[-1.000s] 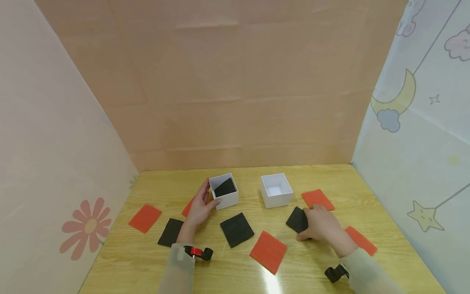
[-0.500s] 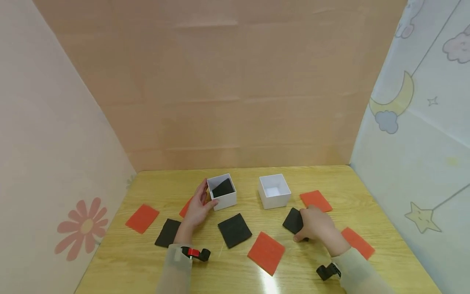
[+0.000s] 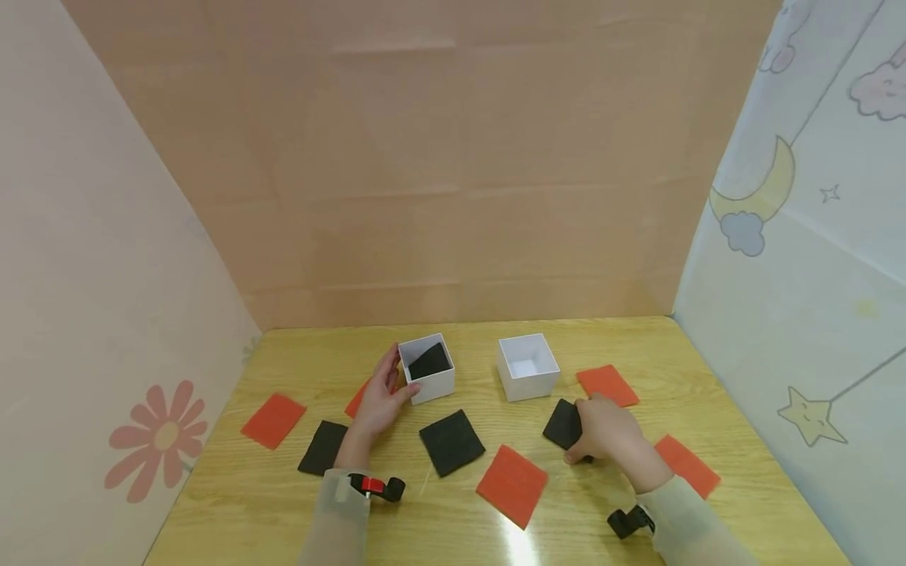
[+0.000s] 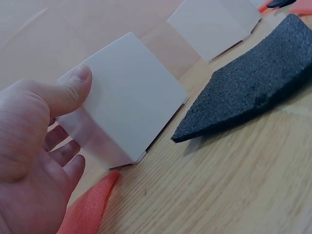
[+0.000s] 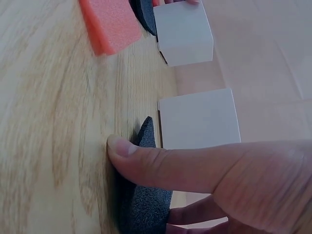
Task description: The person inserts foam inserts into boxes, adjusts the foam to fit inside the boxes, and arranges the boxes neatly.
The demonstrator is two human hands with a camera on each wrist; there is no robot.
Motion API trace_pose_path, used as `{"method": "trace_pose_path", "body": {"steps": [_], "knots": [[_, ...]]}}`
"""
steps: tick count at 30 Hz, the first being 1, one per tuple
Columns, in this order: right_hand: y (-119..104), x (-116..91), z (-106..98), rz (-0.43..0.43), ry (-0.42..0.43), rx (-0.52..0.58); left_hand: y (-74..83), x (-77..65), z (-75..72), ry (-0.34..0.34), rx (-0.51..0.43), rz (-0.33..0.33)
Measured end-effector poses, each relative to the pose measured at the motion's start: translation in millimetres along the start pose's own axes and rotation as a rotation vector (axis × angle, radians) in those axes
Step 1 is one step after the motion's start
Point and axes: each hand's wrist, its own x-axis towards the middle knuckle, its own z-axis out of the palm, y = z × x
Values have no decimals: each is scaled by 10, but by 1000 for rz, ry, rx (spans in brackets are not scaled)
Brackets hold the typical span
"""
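Observation:
My left hand (image 3: 380, 406) holds a small white open-topped box (image 3: 433, 386), its thumb on the front face and the other fingers along the left side. A black foam piece (image 3: 430, 361) leans inside that box. To the right, my right hand (image 3: 610, 434) grips a black foam square (image 3: 563, 425) lying on the table, thumb at its near edge. In the right wrist view this black foam (image 5: 146, 207) bows up under the thumb, with the other fingers partly hidden behind it. A second white box (image 3: 531, 386) stands beyond it, with nothing inside.
Between the hands lie a black foam square (image 3: 452, 442) and a red one (image 3: 513, 486). Further red squares (image 3: 274, 420) and a black one (image 3: 324, 447) lie at the left. Red pieces (image 3: 608, 384) also flank the right hand. Paper-covered walls (image 3: 453, 196) enclose the table's back and sides.
My right wrist has shifted slightly left, its fingers staying on the black foam square. The left hand keeps its hold on the box. The whole head view has drifted a little.

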Motion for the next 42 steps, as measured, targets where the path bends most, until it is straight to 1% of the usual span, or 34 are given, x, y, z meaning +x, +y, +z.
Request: {"method": "trace_pose_path", "body": {"steps": [7,16,19,23,29,33,35,39,42], "knots": [[-11,-3,-12,12,-4,22,-41,12,1,-4,21,9],[-7,6,3,-6,18,46,-10,3,-9,7,15,10],[22,-5,30,-12,28,63,-15,5,-7,6,27,8],[63,-10,54,-34,44,99,-18,15,-1,2,25,18],[99,21,51,-70,43,136,-24,-1,-4,8,2,6],[108,34,14,-91,41,137,-40,0,-3,10,2,26],[114,30,-2,-85,36,141,-43,7,3,3,-3,49],[114,15,-19,-82,27,170,-43,18,14,-5,-32,71],[114,2,-18,-80,25,197,-46,17,12,-1,-38,69]]}}
